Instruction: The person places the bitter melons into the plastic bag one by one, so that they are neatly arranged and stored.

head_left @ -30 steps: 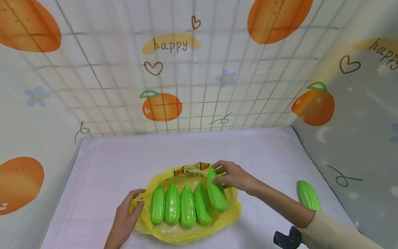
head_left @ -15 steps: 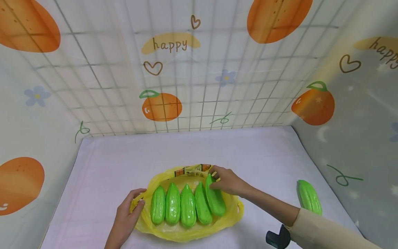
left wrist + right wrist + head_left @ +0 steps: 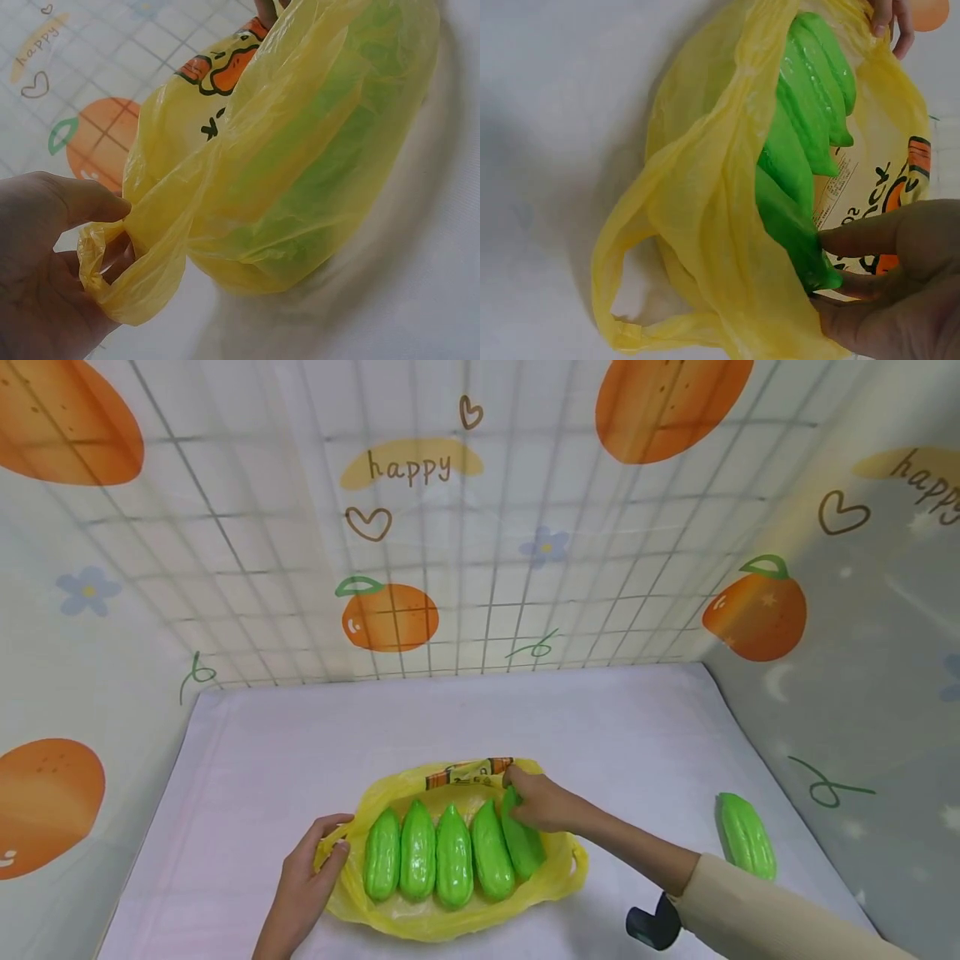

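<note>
A yellow plastic bag (image 3: 442,928) lies spread open on the table, with several glossy green cucumber-like vegetables (image 3: 453,860) side by side in its mouth. At the bag's left end, my left hand (image 3: 303,877) holds the loop handle (image 3: 161,281) between thumb and fingers. Over the bag's right side, my right hand (image 3: 551,802) has its thumb and fingers round the pointed tip of the rightmost green vegetable (image 3: 799,232). That vegetable leans against its neighbour, and the hand covers its upper part in the head view.
Another green vegetable (image 3: 747,839) lies alone near the table's right edge. A black wrist device (image 3: 652,922) shows beside the right sleeve (image 3: 750,902). Patterned cloth walls (image 3: 450,543) enclose the white table (image 3: 300,727) at the back and sides.
My right hand has lowered the rightmost green vegetable into line beside the others, and its fingers have dipped deeper into the bag. The left hand has stayed at the handle.
</note>
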Demonstrator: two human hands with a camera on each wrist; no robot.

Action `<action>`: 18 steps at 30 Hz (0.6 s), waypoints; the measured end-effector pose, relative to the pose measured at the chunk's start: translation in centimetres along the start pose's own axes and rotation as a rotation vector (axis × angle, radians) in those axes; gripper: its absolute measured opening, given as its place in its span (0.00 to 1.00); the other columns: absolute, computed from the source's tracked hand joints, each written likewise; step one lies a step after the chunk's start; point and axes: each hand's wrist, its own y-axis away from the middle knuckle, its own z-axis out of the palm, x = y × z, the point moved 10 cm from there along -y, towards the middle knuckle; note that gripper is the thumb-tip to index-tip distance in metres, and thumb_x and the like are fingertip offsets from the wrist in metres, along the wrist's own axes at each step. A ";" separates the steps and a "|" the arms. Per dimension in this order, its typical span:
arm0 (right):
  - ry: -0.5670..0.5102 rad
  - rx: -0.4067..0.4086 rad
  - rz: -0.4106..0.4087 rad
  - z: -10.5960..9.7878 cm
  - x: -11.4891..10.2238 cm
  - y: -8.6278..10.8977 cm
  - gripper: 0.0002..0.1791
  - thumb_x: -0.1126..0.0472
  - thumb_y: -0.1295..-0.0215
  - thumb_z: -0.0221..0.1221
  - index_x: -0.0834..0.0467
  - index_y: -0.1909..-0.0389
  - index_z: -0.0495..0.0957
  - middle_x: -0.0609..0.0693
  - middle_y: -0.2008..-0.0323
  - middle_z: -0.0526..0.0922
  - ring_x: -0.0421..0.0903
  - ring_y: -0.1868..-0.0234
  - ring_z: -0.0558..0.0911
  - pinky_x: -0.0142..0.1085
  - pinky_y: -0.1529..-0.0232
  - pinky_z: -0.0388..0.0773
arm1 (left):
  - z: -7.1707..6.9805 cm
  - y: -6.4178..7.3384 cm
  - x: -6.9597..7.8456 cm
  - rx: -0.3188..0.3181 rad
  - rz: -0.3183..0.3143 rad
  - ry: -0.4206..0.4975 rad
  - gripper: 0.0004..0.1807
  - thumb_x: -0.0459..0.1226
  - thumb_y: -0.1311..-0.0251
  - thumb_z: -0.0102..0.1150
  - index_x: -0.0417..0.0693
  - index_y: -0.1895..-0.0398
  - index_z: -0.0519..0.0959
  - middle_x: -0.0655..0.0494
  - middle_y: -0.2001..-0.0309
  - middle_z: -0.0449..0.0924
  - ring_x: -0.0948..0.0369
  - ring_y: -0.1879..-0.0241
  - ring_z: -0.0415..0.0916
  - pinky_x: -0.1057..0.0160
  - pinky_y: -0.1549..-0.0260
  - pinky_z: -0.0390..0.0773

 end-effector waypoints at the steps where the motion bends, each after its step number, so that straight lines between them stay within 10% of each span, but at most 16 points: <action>1: 0.007 -0.004 -0.001 0.1 0.1 -0.1 0.19 0.76 0.42 0.54 0.68 0.49 0.67 0.54 0.68 0.74 0.46 0.70 0.72 0.36 0.70 0.73 | 0.0 0.0 0.0 0.001 0.001 0.001 0.17 0.34 0.30 0.55 0.50 0.39 0.74 0.50 0.40 0.77 0.47 0.33 0.66 0.37 0.34 0.59; 18: -0.014 -0.103 0.080 0.5 0.0 0.8 0.30 0.72 0.38 0.52 0.67 0.33 0.62 0.65 0.43 0.76 0.52 0.56 0.74 0.50 0.51 0.74 | 0.0 0.0 -0.4 -0.010 0.011 0.003 0.17 0.35 0.29 0.55 0.51 0.39 0.74 0.52 0.40 0.77 0.48 0.33 0.67 0.37 0.34 0.60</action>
